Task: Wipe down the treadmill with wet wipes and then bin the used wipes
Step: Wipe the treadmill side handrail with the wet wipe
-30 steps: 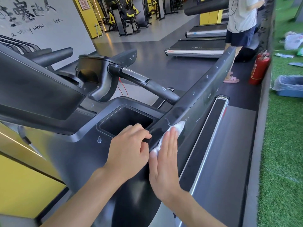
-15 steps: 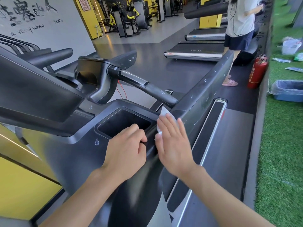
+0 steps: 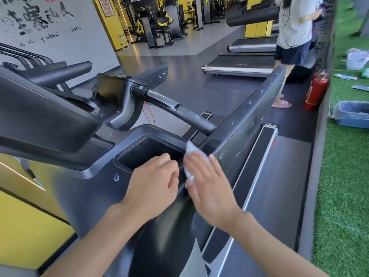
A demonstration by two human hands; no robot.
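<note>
Two hands at treadmill (image 3: 249, 120) cup well (image 3: 147, 152): my left hand (image 3: 153, 180), fingers curled, rests on its rim; my right hand (image 3: 207, 180), fingers straight, presses wet wipe (image 3: 190, 149) just beside it.

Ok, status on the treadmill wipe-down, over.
Right hand flat, pressing white wet wipe on dark grey treadmill rail. Left hand curled at console edge, grip unclear. Droplets ahead.

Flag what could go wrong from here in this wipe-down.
1. The white wet wipe is only pressed under the flat fingers of the right hand; it could slip into the square black cup recess beside it.
2. Droplets dot the long black side rail farther along; a short stroke may miss them.
</note>
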